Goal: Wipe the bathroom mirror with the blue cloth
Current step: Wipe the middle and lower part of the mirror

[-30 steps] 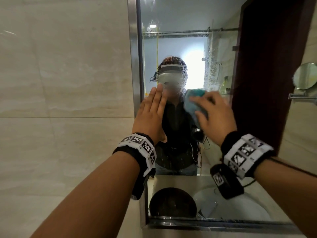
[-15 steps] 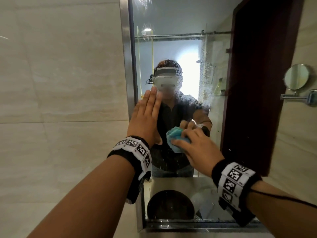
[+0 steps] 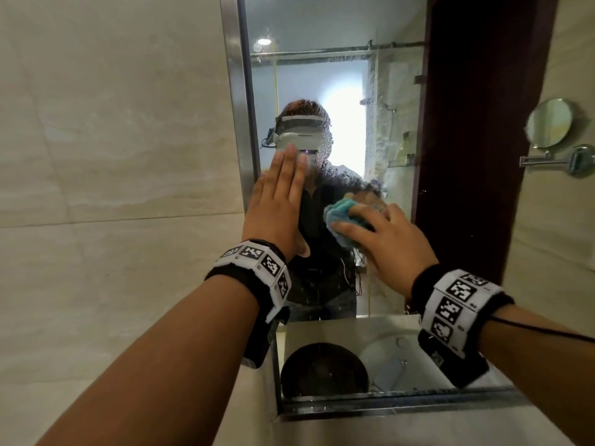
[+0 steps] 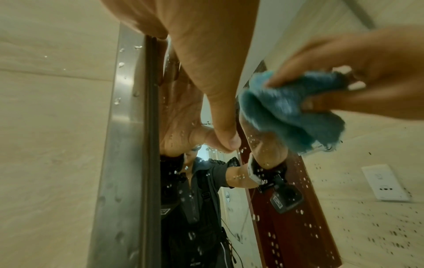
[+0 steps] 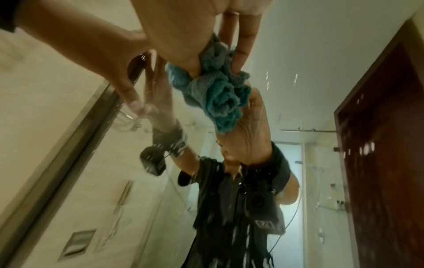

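From the head view, the left hand (image 3: 279, 204) lies flat on the mirror (image 3: 338, 91), fingers straight. The right hand (image 3: 386, 243) presses the bunched cloth (image 3: 338, 214) on the glass.

The left wrist view shows many drops (image 4: 321, 226) low down.

In the right wrist view, 2 fingers (image 5: 243, 45) squeeze the cloth. It is best to press evenly and wipe down over the drops.

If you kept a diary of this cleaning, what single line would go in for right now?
step: wiping | right hand: grips bunched blue cloth against wet bathroom mirror | left hand: flat on glass by steel frame | droplets remain
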